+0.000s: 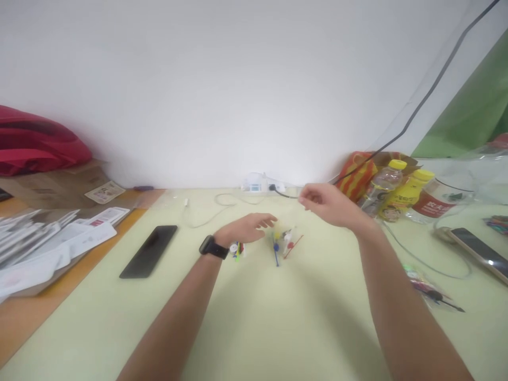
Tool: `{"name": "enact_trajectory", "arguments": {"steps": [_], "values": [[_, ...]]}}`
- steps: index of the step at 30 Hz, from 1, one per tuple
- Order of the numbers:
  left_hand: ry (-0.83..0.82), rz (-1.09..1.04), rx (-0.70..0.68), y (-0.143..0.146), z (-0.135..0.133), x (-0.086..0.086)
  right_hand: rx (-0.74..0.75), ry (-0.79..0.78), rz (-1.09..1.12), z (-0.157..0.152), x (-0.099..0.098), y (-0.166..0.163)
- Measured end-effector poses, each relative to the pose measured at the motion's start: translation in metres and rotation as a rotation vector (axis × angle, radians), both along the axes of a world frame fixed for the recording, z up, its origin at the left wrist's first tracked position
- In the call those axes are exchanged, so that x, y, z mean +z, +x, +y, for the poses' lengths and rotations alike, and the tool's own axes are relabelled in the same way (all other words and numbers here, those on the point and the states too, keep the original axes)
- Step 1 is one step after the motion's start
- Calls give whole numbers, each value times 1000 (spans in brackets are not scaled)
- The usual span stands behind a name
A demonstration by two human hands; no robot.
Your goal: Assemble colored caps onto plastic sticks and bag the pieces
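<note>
Pieces of small colourful plastic lie on the pale-green desk beside the left hand, grip spread, likely corralling them. The raised right hand has its grip pinched, contents unclear.

Bench: smooth, matt, pale top, laminate by the look of it. Phone: glossy black glass face. Small coloured pieces: shiny plastic, too blurred to say more. Wristwatch: matt black strap. Bottles: clear glossy plastic with yellow plastic caps. Bundle at far left: red cloth with a slight sheen, lying on plain matt brown cardboard.
</note>
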State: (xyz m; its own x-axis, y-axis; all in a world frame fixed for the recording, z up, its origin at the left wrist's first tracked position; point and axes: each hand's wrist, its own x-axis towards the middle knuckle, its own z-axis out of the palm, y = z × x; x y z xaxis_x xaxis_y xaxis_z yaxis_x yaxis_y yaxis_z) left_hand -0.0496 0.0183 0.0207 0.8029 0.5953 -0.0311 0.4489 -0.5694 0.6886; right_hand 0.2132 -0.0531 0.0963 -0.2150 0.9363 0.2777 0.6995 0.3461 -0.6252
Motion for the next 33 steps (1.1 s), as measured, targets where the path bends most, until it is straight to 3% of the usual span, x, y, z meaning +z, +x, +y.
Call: {"name": "enact_trajectory", "arguments": {"steps": [6,10,12,15,17,19,24,28,33], "values": [[24,33,37,-6,-1,-10,-354,40,292,1,-7,46],[34,49,99,-5,-1,-13,-710,144,482,11,-21,71],[28,58,127,-2,-3,-15,-782,161,582,21,-32,78],[50,64,149,6,-5,-21,-643,92,715,37,-55,85],[74,64,157,10,-6,-25,-539,-6,653,47,-70,88],[75,53,158,12,-7,-27,-528,-49,485,54,-80,87],[27,-25,171,8,-4,-21,-493,81,26,62,-76,65],[20,-99,244,1,-2,-11,-249,40,-18,58,-70,31],[44,-184,399,-9,4,-4,104,-76,-35,46,-86,-26]]}}
